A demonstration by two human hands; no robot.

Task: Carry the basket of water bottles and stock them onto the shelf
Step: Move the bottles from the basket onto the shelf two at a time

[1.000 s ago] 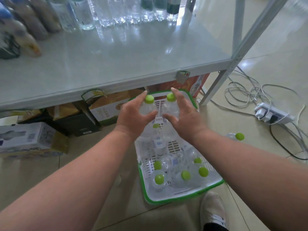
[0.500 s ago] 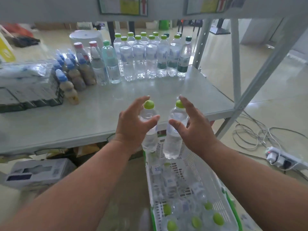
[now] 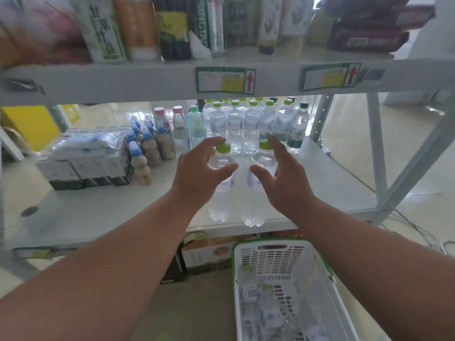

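My left hand (image 3: 197,173) grips a clear water bottle with a green cap (image 3: 220,193) around its shoulder. My right hand (image 3: 283,175) grips a second green-capped bottle (image 3: 256,195) the same way. Both bottles hang upright side by side over the front of the grey middle shelf (image 3: 98,212), their bottoms near its front edge. A row of several matching stocked bottles (image 3: 246,124) stands at the back of that shelf. The white basket with a green rim (image 3: 317,279) sits on the floor below right, with more bottles lying in it.
Small blue-capped drink bottles (image 3: 145,148) and a wrapped pack (image 3: 86,158) stand on the shelf's left. The upper shelf (image 3: 147,77) with cartons and price tags overhangs closely. Grey uprights (image 3: 418,156) frame the right side. Cardboard boxes (image 3: 204,254) sit under the shelf.
Both hands have lifted their bottles out of the basket, up and forward, to the front of the middle shelf. My view has tilted up and now shows the upper shelf.
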